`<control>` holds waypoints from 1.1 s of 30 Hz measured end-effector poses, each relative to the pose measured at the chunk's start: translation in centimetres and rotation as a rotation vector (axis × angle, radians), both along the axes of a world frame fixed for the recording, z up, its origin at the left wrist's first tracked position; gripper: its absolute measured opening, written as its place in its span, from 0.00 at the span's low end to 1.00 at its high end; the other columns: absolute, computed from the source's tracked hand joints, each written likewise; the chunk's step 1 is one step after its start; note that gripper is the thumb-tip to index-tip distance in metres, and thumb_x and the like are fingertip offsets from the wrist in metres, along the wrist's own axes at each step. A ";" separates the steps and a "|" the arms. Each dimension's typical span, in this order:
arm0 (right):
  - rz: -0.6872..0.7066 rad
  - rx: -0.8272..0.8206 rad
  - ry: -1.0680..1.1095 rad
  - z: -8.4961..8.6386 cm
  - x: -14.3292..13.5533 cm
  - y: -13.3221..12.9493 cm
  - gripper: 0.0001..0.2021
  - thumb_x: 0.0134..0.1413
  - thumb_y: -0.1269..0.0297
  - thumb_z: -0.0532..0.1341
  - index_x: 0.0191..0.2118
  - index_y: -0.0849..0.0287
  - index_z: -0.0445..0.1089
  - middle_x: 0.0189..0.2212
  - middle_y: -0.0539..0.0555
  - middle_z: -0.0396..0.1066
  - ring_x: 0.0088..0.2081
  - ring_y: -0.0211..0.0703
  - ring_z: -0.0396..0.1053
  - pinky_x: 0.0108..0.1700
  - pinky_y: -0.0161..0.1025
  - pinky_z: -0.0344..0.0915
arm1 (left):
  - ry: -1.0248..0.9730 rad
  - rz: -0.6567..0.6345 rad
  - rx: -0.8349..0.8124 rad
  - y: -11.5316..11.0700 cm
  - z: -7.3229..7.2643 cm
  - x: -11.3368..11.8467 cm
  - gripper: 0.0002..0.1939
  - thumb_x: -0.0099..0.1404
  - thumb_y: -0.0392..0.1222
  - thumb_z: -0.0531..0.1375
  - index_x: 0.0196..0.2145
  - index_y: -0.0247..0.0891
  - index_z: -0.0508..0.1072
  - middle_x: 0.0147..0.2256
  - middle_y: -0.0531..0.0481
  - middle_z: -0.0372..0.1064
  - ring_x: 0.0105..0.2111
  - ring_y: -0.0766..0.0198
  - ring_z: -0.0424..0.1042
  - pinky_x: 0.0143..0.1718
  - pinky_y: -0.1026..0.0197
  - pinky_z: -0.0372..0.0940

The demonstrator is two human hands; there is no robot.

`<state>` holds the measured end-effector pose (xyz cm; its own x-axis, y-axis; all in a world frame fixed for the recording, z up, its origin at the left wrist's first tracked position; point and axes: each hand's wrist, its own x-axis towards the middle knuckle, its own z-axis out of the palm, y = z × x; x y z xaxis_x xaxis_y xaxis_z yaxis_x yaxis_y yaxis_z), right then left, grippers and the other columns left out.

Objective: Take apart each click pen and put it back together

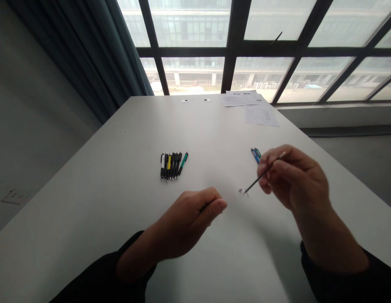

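Between the thumb and fingers of my right hand [293, 176] is a thin dark pen refill [260, 178], held slanting, with a pale metallic tip at its upper end. My left hand [195, 219] is closed, thumb pressed against the curled fingers; whatever lies inside is hidden. Some tiny parts [240, 190] lie on the table near the refill's lower end, too small to name. Beyond my right hand, a blue pen [254, 155] and a green pen [257, 152] are partly covered by it.
On the white table [145, 122], several black-gripped pens [173, 166] lie side by side left of centre, a green one angled at their right end. Printed papers [261, 115] rest at the far right edge. Two cable-hole covers [207, 100] sit near the window.
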<state>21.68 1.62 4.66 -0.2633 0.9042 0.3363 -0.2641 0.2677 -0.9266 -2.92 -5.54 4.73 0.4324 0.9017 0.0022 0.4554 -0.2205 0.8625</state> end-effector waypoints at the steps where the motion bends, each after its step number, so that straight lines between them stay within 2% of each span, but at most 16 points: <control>1: -0.089 -0.015 -0.077 -0.1 0.9 1.0 0.04 0.59 0.66 0.63 0.33 0.56 0.69 0.28 0.51 0.73 0.24 0.39 0.71 0.21 0.33 0.67 | 0.020 0.022 0.038 0.1 -0.1 0.1 0.20 0.77 0.52 0.48 0.31 0.39 0.66 0.24 0.57 0.61 0.25 0.68 0.60 0.30 0.63 0.57; 2: -0.168 -0.059 -0.244 -0.5 1.7 2.1 0.05 0.59 0.66 0.60 0.32 0.57 0.66 0.28 0.53 0.73 0.26 0.40 0.72 0.24 0.35 0.69 | 0.036 0.043 0.073 0.2 -0.3 0.2 0.20 0.77 0.52 0.48 0.31 0.39 0.66 0.25 0.56 0.62 0.26 0.67 0.60 0.31 0.63 0.58; 3: -0.221 -0.128 -0.530 -1.2 2.4 3.3 0.06 0.61 0.66 0.57 0.31 0.57 0.65 0.28 0.54 0.73 0.27 0.40 0.73 0.28 0.35 0.71 | 0.049 0.058 0.095 0.3 -0.4 0.3 0.20 0.77 0.52 0.48 0.32 0.39 0.67 0.26 0.56 0.63 0.27 0.67 0.61 0.32 0.62 0.58; 4: -0.206 -0.221 -0.890 -2.1 2.9 4.3 0.09 0.62 0.66 0.54 0.30 0.58 0.65 0.28 0.55 0.74 0.28 0.38 0.73 0.32 0.33 0.71 | 0.059 0.069 0.104 0.3 -0.5 0.4 0.20 0.77 0.51 0.47 0.33 0.39 0.67 0.27 0.55 0.64 0.28 0.66 0.62 0.33 0.62 0.59; 6: -0.112 -0.351 -1.129 -4.3 3.5 6.0 0.07 0.56 0.67 0.60 0.27 0.60 0.69 0.23 0.57 0.75 0.24 0.41 0.73 0.29 0.34 0.69 | 0.054 0.092 0.104 0.4 -0.7 0.5 0.19 0.77 0.50 0.47 0.34 0.39 0.68 0.30 0.54 0.66 0.30 0.65 0.64 0.35 0.61 0.60; 9: 0.013 -0.491 -1.331 -7.4 3.3 7.1 0.09 0.49 0.69 0.65 0.22 0.62 0.70 0.17 0.57 0.73 0.20 0.43 0.72 0.25 0.36 0.67 | 0.030 0.139 0.063 0.3 -0.7 0.6 0.16 0.77 0.47 0.46 0.37 0.39 0.69 0.31 0.53 0.67 0.32 0.63 0.67 0.37 0.60 0.62; 12: 0.089 -0.527 -1.418 -8.7 3.0 7.1 0.08 0.49 0.69 0.65 0.22 0.62 0.70 0.19 0.57 0.75 0.21 0.43 0.73 0.25 0.34 0.68 | -0.012 0.179 0.007 0.2 -1.0 0.5 0.15 0.77 0.44 0.45 0.41 0.40 0.69 0.26 0.55 0.62 0.30 0.63 0.66 0.36 0.59 0.62; 15: 0.124 -0.526 -1.467 -8.4 3.0 6.9 0.07 0.49 0.69 0.64 0.23 0.62 0.70 0.21 0.58 0.76 0.21 0.42 0.74 0.25 0.34 0.68 | -0.060 0.210 -0.016 0.3 -1.5 0.3 0.14 0.77 0.44 0.45 0.43 0.41 0.69 0.24 0.57 0.59 0.28 0.63 0.64 0.36 0.58 0.62; 19: 0.135 -0.524 -1.512 -7.9 3.2 6.8 0.09 0.50 0.70 0.64 0.21 0.62 0.69 0.21 0.59 0.76 0.22 0.43 0.74 0.25 0.34 0.68 | -0.063 0.228 -0.019 0.5 -1.7 0.3 0.13 0.77 0.45 0.46 0.44 0.41 0.69 0.25 0.57 0.62 0.27 0.64 0.66 0.36 0.58 0.62; 26: 0.138 -0.538 -1.550 -7.7 3.3 6.8 0.10 0.51 0.70 0.63 0.20 0.62 0.69 0.22 0.61 0.76 0.23 0.45 0.75 0.26 0.36 0.69 | -0.072 0.235 -0.048 0.7 -1.3 0.4 0.12 0.76 0.46 0.49 0.44 0.39 0.69 0.25 0.57 0.67 0.23 0.68 0.67 0.27 0.63 0.61; 33: 0.143 -0.541 -1.560 -7.5 3.2 6.7 0.09 0.51 0.70 0.63 0.21 0.62 0.70 0.23 0.61 0.77 0.24 0.45 0.76 0.27 0.36 0.69 | -0.085 0.227 -0.053 0.7 -1.6 0.4 0.12 0.76 0.47 0.51 0.44 0.39 0.70 0.25 0.57 0.68 0.23 0.69 0.69 0.28 0.65 0.63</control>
<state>24.90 8.34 -2.86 -0.1089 0.7614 -0.6391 0.9559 -0.0961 -0.2774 -2.55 -4.83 3.10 0.2192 0.9755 -0.0197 0.4130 -0.0745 0.9077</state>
